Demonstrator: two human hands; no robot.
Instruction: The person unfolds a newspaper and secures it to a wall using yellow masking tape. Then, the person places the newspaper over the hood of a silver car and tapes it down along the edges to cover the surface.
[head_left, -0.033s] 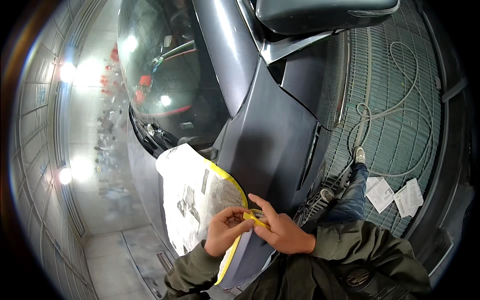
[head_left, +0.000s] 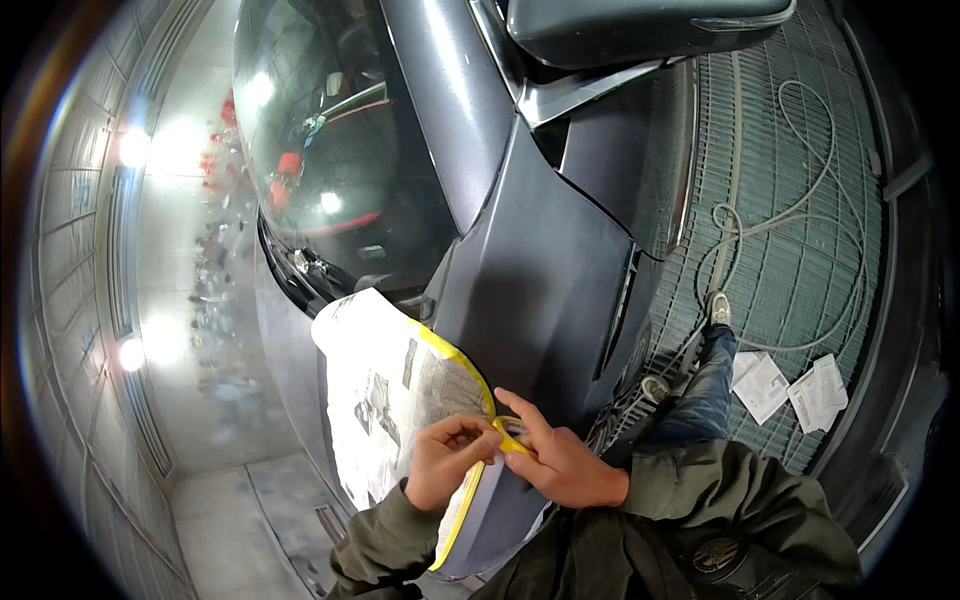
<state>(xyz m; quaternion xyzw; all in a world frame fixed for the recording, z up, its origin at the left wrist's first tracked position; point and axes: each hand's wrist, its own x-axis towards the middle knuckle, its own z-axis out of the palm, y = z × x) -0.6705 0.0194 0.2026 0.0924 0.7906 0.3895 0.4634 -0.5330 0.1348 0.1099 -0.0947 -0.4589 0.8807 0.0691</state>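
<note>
My right hand (head_left: 572,470) holds a small roll of yellow masking tape (head_left: 513,430), its index finger raised past the roll. My left hand (head_left: 445,465) is right beside it, thumb and fingers pinched at the tape's end. Both hands hover over the edge of a newspaper sheet (head_left: 370,400) that lies on the car's grey front end. A strip of yellow tape (head_left: 452,352) runs along the sheet's right edge, against the dull grey fender (head_left: 520,300). My left fingertips partly hide the tape end.
The windshield (head_left: 340,150) and side mirror (head_left: 640,30) are ahead. On the right, a pale hose (head_left: 835,170) loops over floor grating (head_left: 780,270), near loose printed papers (head_left: 818,395). My shoe (head_left: 719,308) stands on the grating. A lit wall (head_left: 70,250) is at the left.
My left hand has shifted slightly left, away from the roll. More of the yellow roll shows between my hands.
</note>
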